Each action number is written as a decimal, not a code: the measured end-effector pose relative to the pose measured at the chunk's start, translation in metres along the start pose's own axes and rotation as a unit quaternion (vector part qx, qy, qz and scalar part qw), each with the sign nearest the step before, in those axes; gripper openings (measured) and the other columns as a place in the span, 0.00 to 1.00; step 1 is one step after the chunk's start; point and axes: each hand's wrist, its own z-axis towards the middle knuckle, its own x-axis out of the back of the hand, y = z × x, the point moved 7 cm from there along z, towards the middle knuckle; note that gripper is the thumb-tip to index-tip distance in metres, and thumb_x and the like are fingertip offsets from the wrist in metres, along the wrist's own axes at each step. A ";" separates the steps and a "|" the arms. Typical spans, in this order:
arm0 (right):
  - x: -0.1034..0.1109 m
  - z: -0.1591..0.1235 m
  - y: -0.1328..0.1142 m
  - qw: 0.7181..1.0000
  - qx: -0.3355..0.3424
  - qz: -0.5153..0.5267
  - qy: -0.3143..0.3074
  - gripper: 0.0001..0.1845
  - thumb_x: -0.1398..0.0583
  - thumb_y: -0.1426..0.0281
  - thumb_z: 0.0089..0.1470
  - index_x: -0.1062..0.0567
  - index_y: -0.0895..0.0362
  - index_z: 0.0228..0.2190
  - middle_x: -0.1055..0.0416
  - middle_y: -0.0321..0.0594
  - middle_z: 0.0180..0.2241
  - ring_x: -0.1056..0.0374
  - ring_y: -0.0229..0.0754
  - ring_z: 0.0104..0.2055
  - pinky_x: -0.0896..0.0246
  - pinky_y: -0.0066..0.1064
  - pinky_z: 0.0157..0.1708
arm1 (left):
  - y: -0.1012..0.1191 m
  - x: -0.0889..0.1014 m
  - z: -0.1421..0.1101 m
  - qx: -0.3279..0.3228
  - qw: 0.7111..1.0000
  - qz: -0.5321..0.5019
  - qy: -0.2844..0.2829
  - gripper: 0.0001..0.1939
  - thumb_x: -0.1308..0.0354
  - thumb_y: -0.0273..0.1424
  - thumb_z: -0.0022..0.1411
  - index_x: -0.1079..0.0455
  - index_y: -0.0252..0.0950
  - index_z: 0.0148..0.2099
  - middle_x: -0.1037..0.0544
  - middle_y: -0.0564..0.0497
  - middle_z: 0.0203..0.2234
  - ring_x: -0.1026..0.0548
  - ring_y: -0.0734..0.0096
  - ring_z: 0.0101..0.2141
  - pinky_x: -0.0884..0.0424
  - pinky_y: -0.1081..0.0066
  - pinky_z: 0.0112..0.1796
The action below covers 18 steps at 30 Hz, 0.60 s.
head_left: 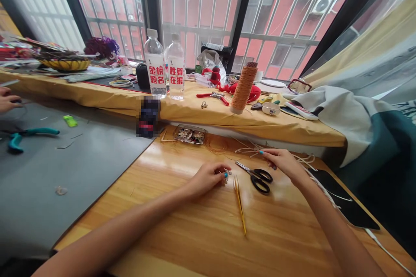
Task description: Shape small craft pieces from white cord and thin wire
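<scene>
Left hand [208, 178] pinches a small bead [226, 176]; right hand [282, 162], at three o'clock, pinches pale cord [247, 150] above scissors [256, 176].

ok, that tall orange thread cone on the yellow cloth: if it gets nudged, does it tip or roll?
The thread cone stands upright, tall and narrow, so a push near its top would probably tip it. Being tapered, once down it would likely roll in a curve. It sits on draped yellow cloth, probably uneven footing. The wound thread should give grip.
</scene>
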 end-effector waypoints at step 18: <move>-0.196 0.042 -0.195 0.951 0.209 -0.087 -0.211 0.13 0.45 0.75 0.44 0.25 0.63 0.33 0.28 0.39 0.23 0.34 0.34 0.24 0.42 0.20 0.23 | 0.009 0.004 -0.001 -0.004 0.994 0.105 0.008 0.08 0.52 0.25 0.49 0.32 0.30 0.31 0.28 0.50 0.25 0.33 0.69 0.30 0.38 0.74 0.31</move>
